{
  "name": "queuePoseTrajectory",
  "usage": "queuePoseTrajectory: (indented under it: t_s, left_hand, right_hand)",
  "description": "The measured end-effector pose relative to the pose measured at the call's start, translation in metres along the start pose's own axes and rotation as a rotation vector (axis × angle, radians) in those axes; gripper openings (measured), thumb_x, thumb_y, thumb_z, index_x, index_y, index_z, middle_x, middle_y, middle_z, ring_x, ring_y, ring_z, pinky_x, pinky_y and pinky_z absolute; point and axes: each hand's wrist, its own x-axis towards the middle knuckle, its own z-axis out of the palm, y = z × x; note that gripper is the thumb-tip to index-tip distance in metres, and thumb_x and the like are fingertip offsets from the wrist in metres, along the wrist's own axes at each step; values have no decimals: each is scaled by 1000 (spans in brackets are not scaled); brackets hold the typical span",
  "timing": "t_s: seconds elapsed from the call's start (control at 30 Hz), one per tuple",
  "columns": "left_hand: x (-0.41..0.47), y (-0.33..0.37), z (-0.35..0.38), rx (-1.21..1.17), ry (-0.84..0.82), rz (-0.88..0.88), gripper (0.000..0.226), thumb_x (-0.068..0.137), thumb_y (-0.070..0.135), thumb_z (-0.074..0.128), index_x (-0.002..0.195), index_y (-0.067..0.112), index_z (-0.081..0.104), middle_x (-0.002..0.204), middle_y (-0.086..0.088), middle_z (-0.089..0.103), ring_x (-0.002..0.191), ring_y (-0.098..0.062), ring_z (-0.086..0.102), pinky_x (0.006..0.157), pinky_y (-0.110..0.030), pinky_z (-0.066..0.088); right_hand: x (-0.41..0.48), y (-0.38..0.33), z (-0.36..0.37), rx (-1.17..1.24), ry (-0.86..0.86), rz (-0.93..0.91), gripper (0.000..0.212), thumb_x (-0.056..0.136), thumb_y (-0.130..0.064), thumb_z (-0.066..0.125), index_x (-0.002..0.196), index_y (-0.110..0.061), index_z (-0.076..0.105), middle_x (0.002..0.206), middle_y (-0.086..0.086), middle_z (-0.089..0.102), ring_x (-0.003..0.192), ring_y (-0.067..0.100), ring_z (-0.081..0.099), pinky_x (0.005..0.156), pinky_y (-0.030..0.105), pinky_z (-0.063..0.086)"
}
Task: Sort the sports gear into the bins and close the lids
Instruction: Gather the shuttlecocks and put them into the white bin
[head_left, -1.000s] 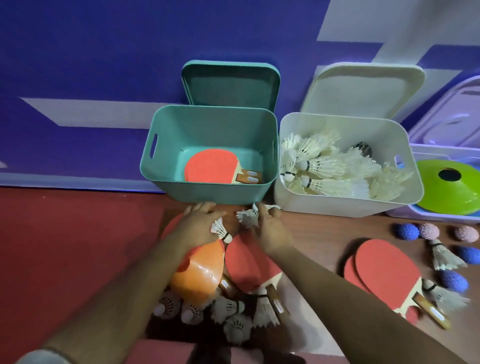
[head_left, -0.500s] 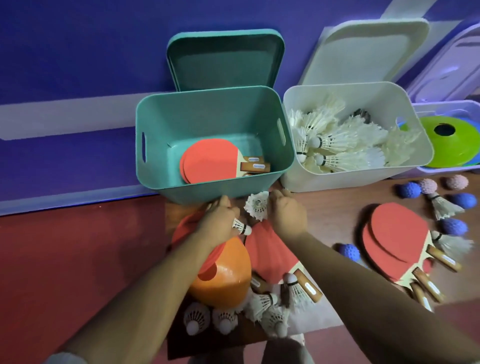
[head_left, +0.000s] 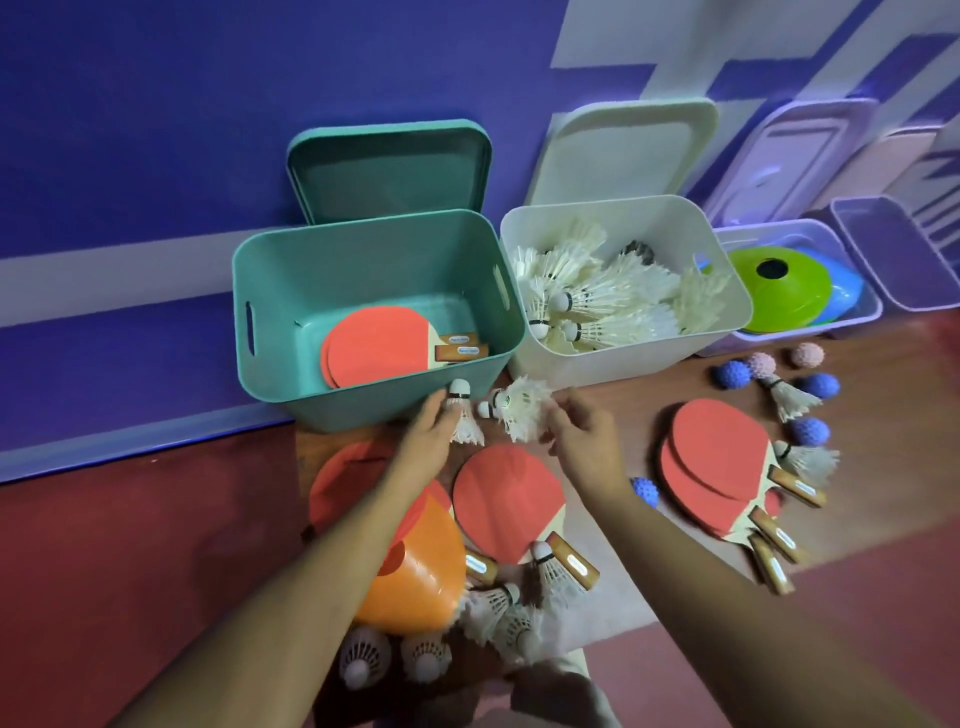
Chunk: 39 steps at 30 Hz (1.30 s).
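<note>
My left hand (head_left: 434, 434) pinches a white shuttlecock (head_left: 464, 415) just in front of the teal bin (head_left: 270, 332). My right hand (head_left: 584, 434) holds two shuttlecocks (head_left: 517, 408) by their feathers, between the teal bin and the white bin (head_left: 722, 270). The teal bin holds red paddles (head_left: 382, 345). The white bin is filled with shuttlecocks (head_left: 592, 296). Both lids (head_left: 389, 171) lean open against the wall.
On the floor lie a red paddle (head_left: 506, 499), an orange cone (head_left: 423, 571), several shuttlecocks (head_left: 498, 613), a paddle stack (head_left: 722, 462) and spiky balls (head_left: 732, 373). A lilac bin (head_left: 862, 291) holds green and blue cones (head_left: 774, 286). Another lilac bin (head_left: 893, 249) stands far right.
Both hands have lifted off the floor with their shuttlecocks and now hover near the bins' front walls. The camera view has shifted.
</note>
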Motion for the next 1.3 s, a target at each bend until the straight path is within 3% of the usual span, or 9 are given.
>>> queuePoseTrajectory:
  t_s: [0.2, 0.33, 0.53, 0.67, 0.83, 0.97, 1.1, 1.2, 1.3]
  left_hand:
    - [-22, 19, 4, -926, 27, -375, 42, 99, 9, 42, 135, 32, 41, 127, -8, 58, 98, -24, 60, 71, -32, 45]
    - [-39, 28, 3, -1053, -30, -473, 37, 98, 2, 36, 112, 27, 60, 105, -11, 66, 87, -27, 63, 70, -35, 46]
    - [-53, 12, -1, -1050, -145, -383, 15, 92, 0, 48, 97, 13, 52, 103, -13, 64, 90, -28, 65, 75, -46, 57]
    - [-62, 3, -20, -870, -212, -244, 9, 87, -3, 55, 91, 5, 51, 99, -16, 64, 94, -29, 66, 75, -36, 59]
    - [-62, 0, -39, -421, -325, -63, 47, 82, -8, 65, 120, 19, 56, 112, -2, 70, 99, -15, 67, 84, -24, 53]
    - [-56, -4, -53, -37, -329, 25, 69, 68, 38, 86, 129, 25, 56, 127, 2, 65, 120, -17, 59, 106, -40, 43]
    - [-54, -14, -56, -150, -239, -2, 49, 78, 6, 77, 120, 23, 58, 118, 4, 69, 111, -10, 61, 96, -24, 47]
    - [-55, -22, -56, -170, -190, 1, 47, 81, -4, 71, 119, 19, 56, 116, 4, 68, 107, -7, 62, 89, -17, 47]
    - [-53, -31, -57, -152, -151, -5, 45, 80, -5, 71, 118, 14, 57, 113, 2, 69, 103, -5, 63, 86, -16, 48]
  right_hand:
    - [-13, -20, -17, 314, -240, 131, 10, 88, -3, 58, 80, 0, 62, 67, 12, 54, 59, 22, 52, 56, 31, 46]
    - [-18, -23, -19, 199, -318, 66, 13, 87, -3, 58, 74, -2, 60, 62, 8, 54, 58, 19, 51, 55, 32, 45]
    - [-23, -22, -4, -22, -227, -30, 15, 94, -7, 55, 82, 0, 62, 64, 7, 60, 54, 15, 59, 51, 21, 44]
    - [-22, -21, 5, 33, -177, -26, 17, 95, -7, 54, 85, 4, 61, 64, 12, 61, 54, 19, 58, 50, 26, 45]
    - [-24, -24, 19, -60, -360, 2, 15, 93, -6, 54, 81, -1, 62, 64, 10, 59, 53, 18, 57, 48, 26, 44]
    - [-25, -22, 26, -242, -482, -73, 23, 94, -20, 53, 78, -7, 63, 69, 11, 63, 60, 20, 59, 59, 35, 48]
    - [-8, -11, 24, -219, -324, -5, 31, 98, -42, 49, 98, -16, 65, 88, -2, 68, 79, 15, 64, 69, 27, 43]
    - [26, 16, 25, -502, -162, 38, 47, 92, -42, 58, 122, -6, 56, 116, 13, 63, 110, 29, 57, 86, 33, 43]
    - [51, 31, 35, -459, -101, 180, 50, 89, -37, 64, 120, 2, 57, 117, 20, 62, 112, 35, 57, 85, 33, 43]
